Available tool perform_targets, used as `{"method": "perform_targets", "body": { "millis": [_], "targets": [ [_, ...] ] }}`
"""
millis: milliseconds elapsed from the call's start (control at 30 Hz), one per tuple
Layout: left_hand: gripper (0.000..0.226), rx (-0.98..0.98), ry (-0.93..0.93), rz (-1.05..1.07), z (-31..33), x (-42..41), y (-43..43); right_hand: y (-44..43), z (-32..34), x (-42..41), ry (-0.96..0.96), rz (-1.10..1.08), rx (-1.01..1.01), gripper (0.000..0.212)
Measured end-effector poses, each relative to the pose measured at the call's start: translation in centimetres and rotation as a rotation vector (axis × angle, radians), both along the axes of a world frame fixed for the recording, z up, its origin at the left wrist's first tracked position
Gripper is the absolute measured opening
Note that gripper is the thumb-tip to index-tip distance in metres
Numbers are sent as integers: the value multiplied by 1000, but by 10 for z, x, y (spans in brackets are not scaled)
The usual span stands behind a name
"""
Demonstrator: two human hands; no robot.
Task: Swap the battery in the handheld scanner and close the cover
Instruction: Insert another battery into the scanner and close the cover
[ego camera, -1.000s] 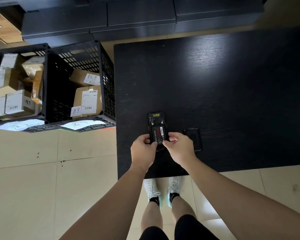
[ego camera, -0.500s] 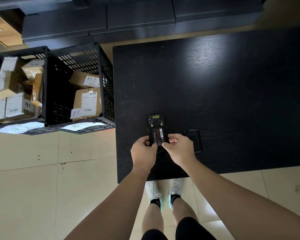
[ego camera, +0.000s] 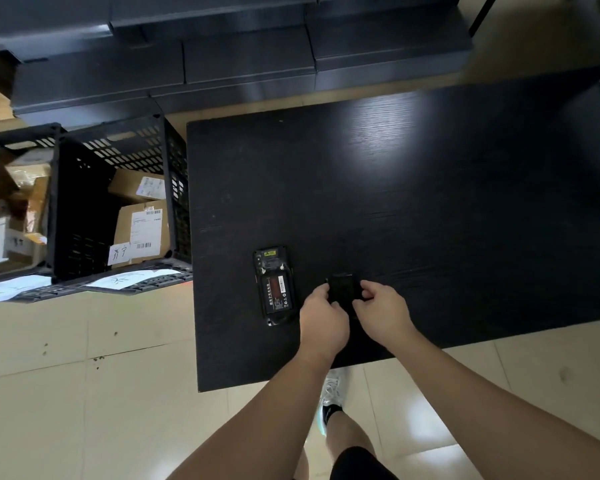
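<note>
scanner: I see the handheld scanner [ego camera: 275, 286] flat on the black surface [ego camera: 430, 202], back side up, nothing touching it. It sits near the front-left corner, closer to the left edge than the front one.
battery: seated in the open bay, the battery [ego camera: 277, 294] shows its label with a red patch.
cover: the black cover [ego camera: 343, 289] lies just right of the scanner, apart from it, dark on dark so I can't make out its outline well.
left hand: the left hand [ego camera: 323, 320] has its fingers pinched on the cover's left side.
right hand: the right hand [ego camera: 381, 311] has its fingers closed on the cover's right side. I can't tell if the cover is lifted or resting on the surface.
edges: both wrists cross the front edge; the hands work close to it.
open room: the surface is bare behind and to the right of the hands, wide clear span up to the far edge.
left side: a black crate [ego camera: 118, 206] with cardboard parcels [ego camera: 142, 230] stands on the floor [ego camera: 84, 393] right against the surface's left edge; a second crate [ego camera: 18, 216] beside it.
far side: dark cabinets [ego camera: 243, 57] behind, a strip of floor between them and the far edge.
</note>
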State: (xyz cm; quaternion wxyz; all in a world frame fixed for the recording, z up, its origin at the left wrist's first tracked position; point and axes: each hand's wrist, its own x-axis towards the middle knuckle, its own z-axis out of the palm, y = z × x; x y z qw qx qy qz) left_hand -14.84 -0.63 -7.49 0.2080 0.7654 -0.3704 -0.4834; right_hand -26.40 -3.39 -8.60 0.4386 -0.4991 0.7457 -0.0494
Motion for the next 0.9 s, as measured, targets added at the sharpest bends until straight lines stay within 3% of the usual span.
{"method": "perform_targets", "body": {
  "millis": [233,600,900],
  "targets": [
    [46,69,80,176,-7,-12,-1,8,-12,-2,-40,30,30,51],
    [56,178,362,543,-3,-9,-2,5,-11,-1,-59,-67,-3,44],
    [45,90,345,616,1,0,-9,-5,5,2,-120,-170,-67,41]
  ]
}}
